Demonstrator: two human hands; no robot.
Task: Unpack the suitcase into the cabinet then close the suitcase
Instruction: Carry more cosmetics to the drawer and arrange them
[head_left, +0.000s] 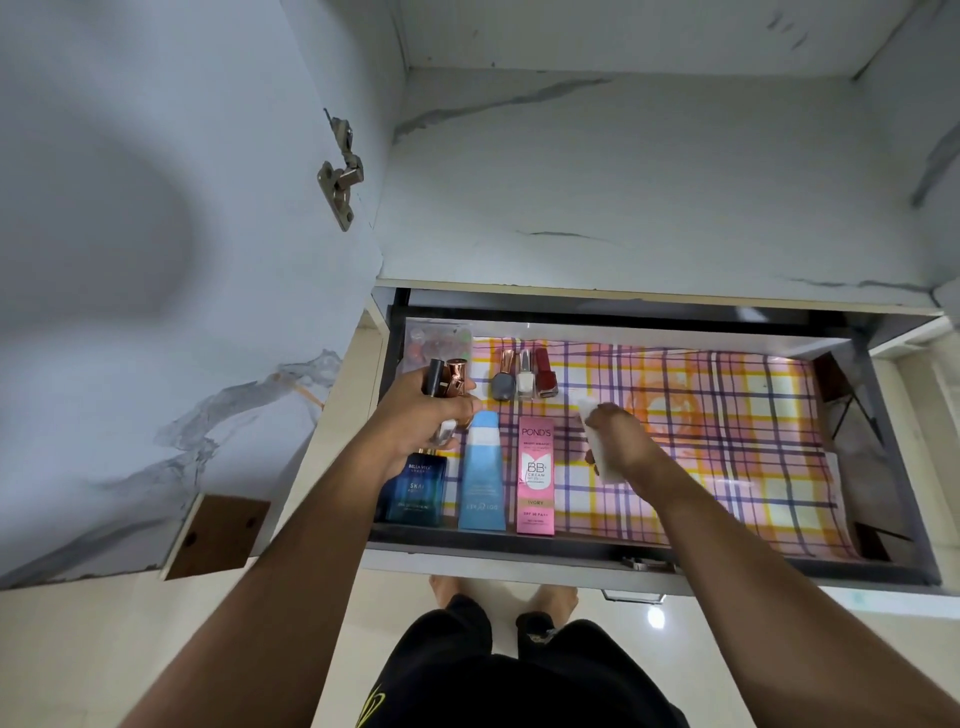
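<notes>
An open cabinet drawer (649, 551) lined with checked paper (727, 441) fills the middle of the view. My left hand (415, 421) grips a few small cosmetic tubes (447, 378), black and rose-gold, over the drawer's left side. My right hand (621, 439) holds a white tube (597, 457) just right of a pink Pond's BB cream box (536, 478). Along the front also lie a light blue tube (482, 478) and a blue perfume box (415, 488). Three nail polish bottles (524, 376) lie behind them. The suitcase is out of view.
A clear bag of small items (436, 338) sits in the drawer's back left corner. The open cabinet door (156, 260) with its hinge (340, 174) stands at the left. An empty marbled shelf (649, 171) is above the drawer. My bare feet (504, 597) stand on pale floor tiles.
</notes>
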